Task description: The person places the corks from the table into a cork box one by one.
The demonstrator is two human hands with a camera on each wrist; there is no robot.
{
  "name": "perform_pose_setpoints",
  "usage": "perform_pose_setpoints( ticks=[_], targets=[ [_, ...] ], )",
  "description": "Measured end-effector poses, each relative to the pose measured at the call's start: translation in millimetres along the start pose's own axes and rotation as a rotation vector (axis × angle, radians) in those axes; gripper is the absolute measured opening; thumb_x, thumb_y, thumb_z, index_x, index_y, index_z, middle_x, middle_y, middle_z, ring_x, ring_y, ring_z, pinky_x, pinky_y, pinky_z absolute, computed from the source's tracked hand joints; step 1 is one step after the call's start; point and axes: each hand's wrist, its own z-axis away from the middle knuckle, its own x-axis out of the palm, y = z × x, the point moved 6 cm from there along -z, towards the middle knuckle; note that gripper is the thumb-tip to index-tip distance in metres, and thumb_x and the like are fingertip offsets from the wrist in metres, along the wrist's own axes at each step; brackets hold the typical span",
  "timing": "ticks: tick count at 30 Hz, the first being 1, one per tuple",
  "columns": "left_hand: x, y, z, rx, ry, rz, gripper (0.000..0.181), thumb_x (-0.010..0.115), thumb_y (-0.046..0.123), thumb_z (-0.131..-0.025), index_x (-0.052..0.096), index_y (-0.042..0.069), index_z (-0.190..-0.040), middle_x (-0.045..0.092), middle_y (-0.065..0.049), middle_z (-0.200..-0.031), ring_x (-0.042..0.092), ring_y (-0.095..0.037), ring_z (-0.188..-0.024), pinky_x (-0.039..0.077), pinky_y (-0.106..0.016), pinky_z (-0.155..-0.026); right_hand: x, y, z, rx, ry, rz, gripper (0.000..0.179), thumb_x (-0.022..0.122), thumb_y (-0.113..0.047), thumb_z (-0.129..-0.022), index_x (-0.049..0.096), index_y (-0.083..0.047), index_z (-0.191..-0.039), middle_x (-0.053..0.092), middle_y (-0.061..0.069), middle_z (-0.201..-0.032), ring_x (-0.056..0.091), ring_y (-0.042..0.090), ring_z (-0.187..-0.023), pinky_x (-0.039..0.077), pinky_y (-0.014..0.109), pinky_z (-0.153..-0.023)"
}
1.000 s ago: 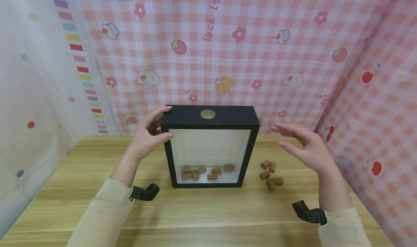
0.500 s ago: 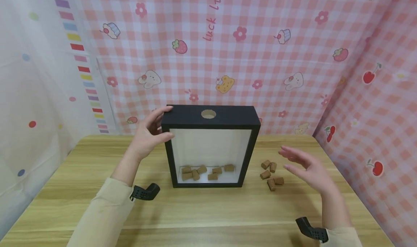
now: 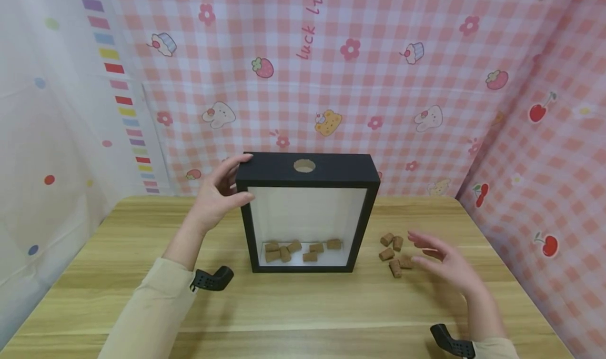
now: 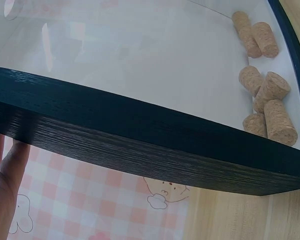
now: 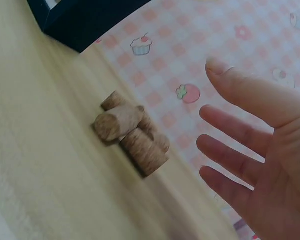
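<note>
A black-framed shadow box (image 3: 270, 168) stands upright on the wooden table, with a see-through front and a round hole in its top. My left hand (image 3: 210, 201) grips its upper left corner, thumb on the front edge and fingers over the side and top. Several wine corks (image 3: 310, 256) lie on the box's white floor; the left wrist view shows these inner corks (image 4: 281, 122) up close. To the right of the box is a small group of loose corks (image 3: 386, 254). Just beside this group hovers my right hand (image 3: 447, 267), thumb and fingers apart, holding nothing.
The wooden tabletop (image 3: 284, 317) stretches around the box. Behind it hangs a pink checked cloth (image 3: 284, 101), and another patterned cloth (image 3: 535, 164) borders the right side. Each wrist carries a black camera mount (image 3: 213, 278).
My right hand has come down from beside the top of the box to the loose corks on the table. My left hand keeps its grip on the box corner.
</note>
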Motion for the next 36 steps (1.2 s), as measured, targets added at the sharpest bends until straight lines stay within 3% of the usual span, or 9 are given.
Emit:
perform_pose_setpoints(
  ticks=[8,15,21,29,36],
  targets=[
    [0.1,0.5,0.1,-0.001,0.001,-0.001,0.070,0.069,-0.013,-0.082,0.053,0.015,-0.143,0.061,-0.003,-0.131,0.060,-0.021,-0.114,0.051,-0.028,-0.084,8,20,6.6,0.029,-0.043,-0.034,0.051,0.070,-0.004,-0.092,0.053,0.004,-0.139,0.055,0.027,-0.133,0.054,0.008,-0.114,0.048,0.024,-0.089],
    [0.4,1.0,-0.2,-0.004,0.001,-0.004,0.069,0.070,-0.012,-0.082,0.053,0.015,-0.143,0.061,-0.004,-0.132,0.060,-0.021,-0.114,0.050,-0.028,-0.085,12,27,9.7,0.039,-0.062,-0.012,0.050,0.070,-0.006,-0.091,0.053,0.006,-0.137,0.056,0.026,-0.132,0.057,0.016,-0.113,0.045,0.020,-0.091],
    [0.2,0.8,0.0,-0.004,-0.003,0.004,0.069,0.069,-0.013,-0.082,0.053,0.015,-0.143,0.061,-0.003,-0.132,0.060,-0.021,-0.114,0.050,-0.028,-0.085,15,29,11.8,0.098,-0.081,-0.020,0.049,0.071,-0.010,-0.092,0.055,0.005,-0.136,0.057,0.024,-0.132,0.056,0.010,-0.113,0.043,0.018,-0.091],
    [0.0,0.3,0.1,-0.004,0.000,0.001,0.069,0.069,-0.013,-0.082,0.053,0.015,-0.143,0.062,-0.003,-0.132,0.060,-0.020,-0.114,0.051,-0.028,-0.085,18,30,12.0,0.090,-0.061,-0.056,0.044,0.072,-0.008,-0.090,0.060,0.006,-0.131,0.058,0.024,-0.128,0.056,0.005,-0.111,0.042,0.016,-0.090],
    [0.5,0.6,-0.1,0.009,-0.006,0.015,0.069,0.068,-0.015,-0.082,0.053,0.015,-0.143,0.062,-0.003,-0.132,0.060,-0.020,-0.114,0.051,-0.028,-0.084,19,32,10.3,0.070,-0.017,0.048,0.032,0.072,-0.005,-0.090,0.068,0.002,-0.121,0.064,0.018,-0.121,0.054,-0.002,-0.108,0.040,0.012,-0.089]
  ],
)
